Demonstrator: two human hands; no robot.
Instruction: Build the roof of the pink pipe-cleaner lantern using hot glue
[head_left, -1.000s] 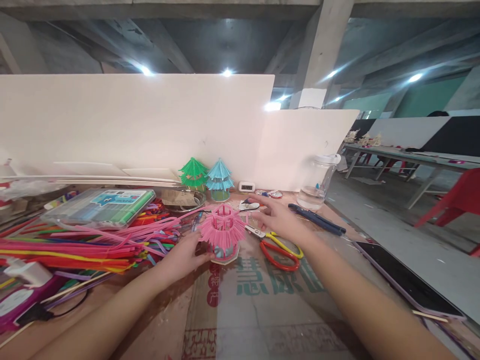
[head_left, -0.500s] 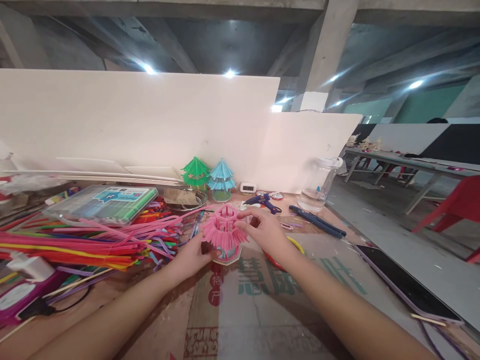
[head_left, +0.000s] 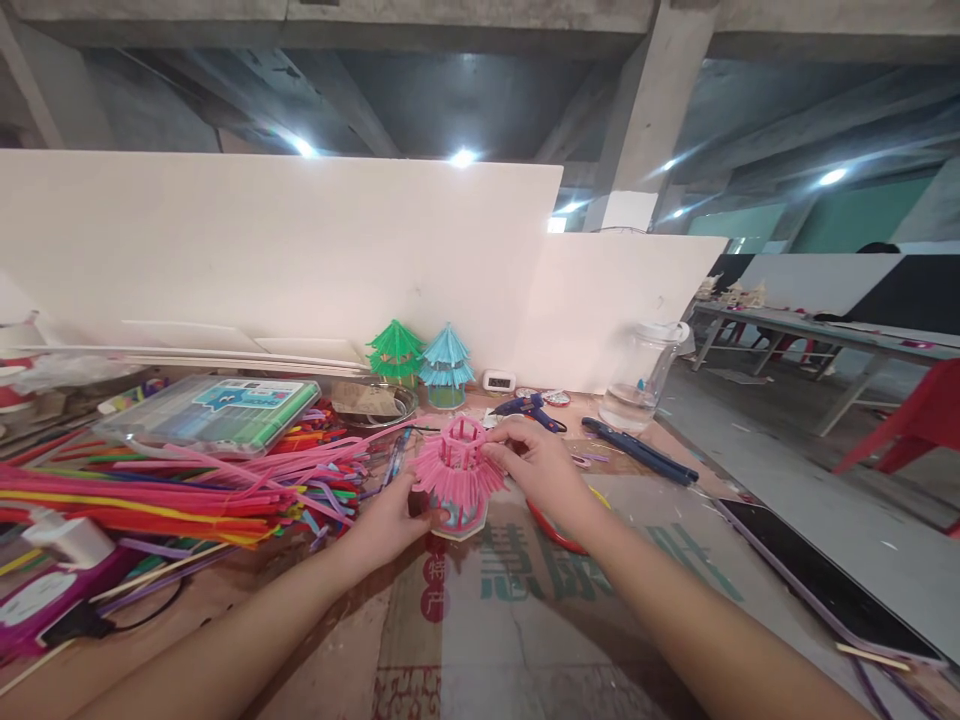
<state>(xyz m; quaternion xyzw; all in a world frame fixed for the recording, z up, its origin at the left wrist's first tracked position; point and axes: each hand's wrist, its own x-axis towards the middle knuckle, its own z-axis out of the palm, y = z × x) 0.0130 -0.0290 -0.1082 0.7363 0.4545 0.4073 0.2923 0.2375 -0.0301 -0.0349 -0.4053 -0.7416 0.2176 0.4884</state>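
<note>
A small pink pavilion model (head_left: 457,472) made of straws stands on a brown cardboard sheet (head_left: 525,620) in the middle of the table. My left hand (head_left: 390,520) holds its base from the left, fingers curled round it. My right hand (head_left: 536,465) pinches the upper frame of the model from the right. Behind the right hand lie red and yellow scissors (head_left: 559,535), partly hidden by it.
A heap of coloured straws (head_left: 172,485) and a clear plastic box (head_left: 217,410) lie at the left. Green (head_left: 394,352) and blue (head_left: 446,362) pavilion models stand by the white partition. A blue glue gun (head_left: 529,408), a jar (head_left: 641,378), dark pliers (head_left: 637,450) and a phone (head_left: 821,585) lie at the right.
My right hand drew back from beside the scissors and closed on the top of the pink model. The left hand stayed on the base.
</note>
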